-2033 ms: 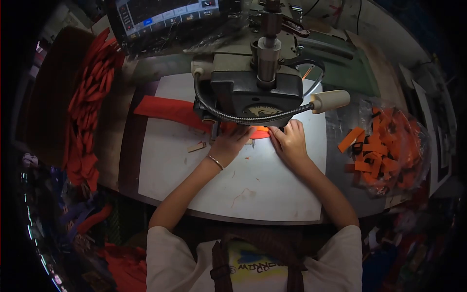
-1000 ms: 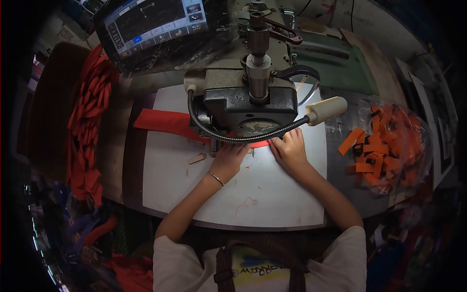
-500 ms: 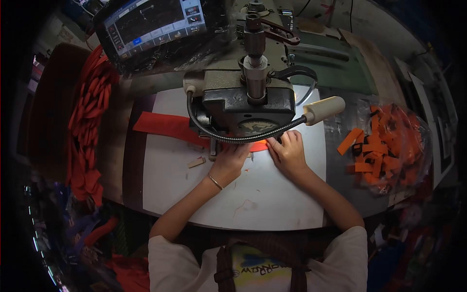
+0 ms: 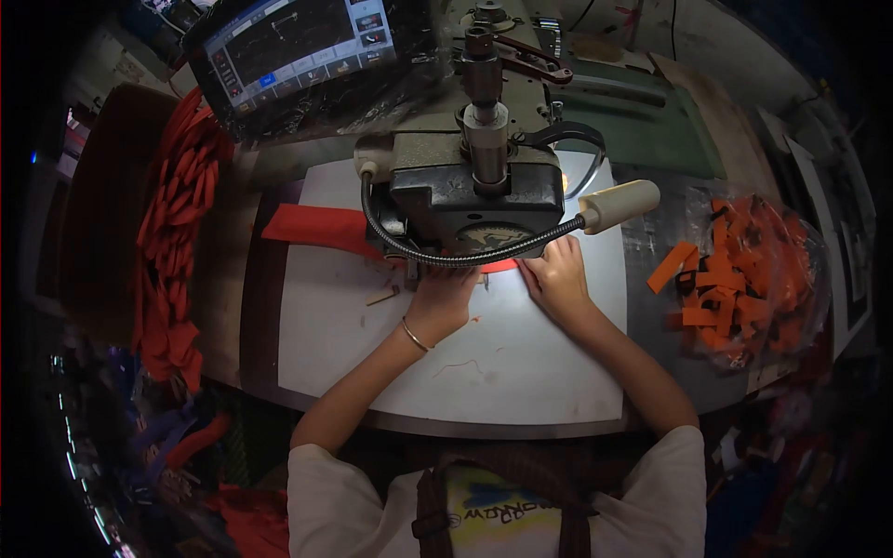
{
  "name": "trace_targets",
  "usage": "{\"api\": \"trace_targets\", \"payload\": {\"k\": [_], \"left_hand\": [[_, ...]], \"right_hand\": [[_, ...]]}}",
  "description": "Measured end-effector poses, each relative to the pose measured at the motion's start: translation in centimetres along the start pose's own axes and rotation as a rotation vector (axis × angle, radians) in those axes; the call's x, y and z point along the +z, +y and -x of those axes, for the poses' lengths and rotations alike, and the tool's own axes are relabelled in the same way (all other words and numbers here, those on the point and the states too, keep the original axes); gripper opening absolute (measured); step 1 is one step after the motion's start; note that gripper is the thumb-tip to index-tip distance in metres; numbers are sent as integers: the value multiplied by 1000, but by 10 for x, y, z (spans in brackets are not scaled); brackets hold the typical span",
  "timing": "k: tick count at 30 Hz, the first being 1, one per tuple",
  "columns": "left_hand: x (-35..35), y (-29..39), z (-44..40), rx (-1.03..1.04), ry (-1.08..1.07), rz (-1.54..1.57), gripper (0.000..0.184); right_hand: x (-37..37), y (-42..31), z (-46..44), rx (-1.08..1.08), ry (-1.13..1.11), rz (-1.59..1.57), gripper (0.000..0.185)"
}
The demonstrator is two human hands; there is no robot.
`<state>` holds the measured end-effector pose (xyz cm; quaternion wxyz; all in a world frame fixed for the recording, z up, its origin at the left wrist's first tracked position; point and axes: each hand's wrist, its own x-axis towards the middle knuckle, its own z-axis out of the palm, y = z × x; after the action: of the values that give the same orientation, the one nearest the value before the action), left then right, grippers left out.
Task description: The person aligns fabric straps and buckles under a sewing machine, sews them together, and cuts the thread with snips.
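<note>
A long strip of red fabric (image 4: 321,228) lies on the white work plate and runs under the head of a sewing machine (image 4: 474,200). My left hand (image 4: 445,296) rests on the fabric just in front of the machine head, its fingertips partly hidden beneath the lamp's bent metal neck. To the right, my right hand (image 4: 558,279) pinches the fabric's edge with thumb and fingers. Between the two hands a short bright red part of the fabric shows. The needle area is hidden behind the machine head.
Folded red pieces (image 4: 181,223) hang in a stack at the left. A plastic bag of orange pieces (image 4: 744,288) lies at the right. A lit screen (image 4: 302,46) stands at the back left. A small tan piece (image 4: 382,295) is on the white plate (image 4: 549,391).
My left hand has shifted slightly, and the fingers of both hands remain at the fabric. Less of the fabric shows between them than half a second ago. The view has moved a little.
</note>
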<state>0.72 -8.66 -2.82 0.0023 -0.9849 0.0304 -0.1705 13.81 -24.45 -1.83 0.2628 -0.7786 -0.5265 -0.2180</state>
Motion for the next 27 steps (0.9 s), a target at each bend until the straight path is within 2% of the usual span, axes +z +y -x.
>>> {"api": "trace_targets", "payload": {"k": [5,10,14,19,21,25,27], "left_hand": [[-10,10,-2,-72,18,98,57],[-20,17,3,-121,-52,154,57],[-17,9,4,-61,35,206,57],[-21,16,1,-69,27,137,58],[-14,15,2,-81,-6,138,59],[-7,16,0,-24,103,178,58],[-6,16,3,-32,90,166,60]], "right_hand": [[-5,-5,1,57,-8,-67,16],[-13,-11,2,86,36,-137,17],[-14,-6,8,184,17,-437,17],[-12,-5,8,54,117,-333,17],[-15,-7,8,61,95,-308,15],[-18,-5,3,59,118,-275,13],[-19,-7,2,67,100,-291,12]]}}
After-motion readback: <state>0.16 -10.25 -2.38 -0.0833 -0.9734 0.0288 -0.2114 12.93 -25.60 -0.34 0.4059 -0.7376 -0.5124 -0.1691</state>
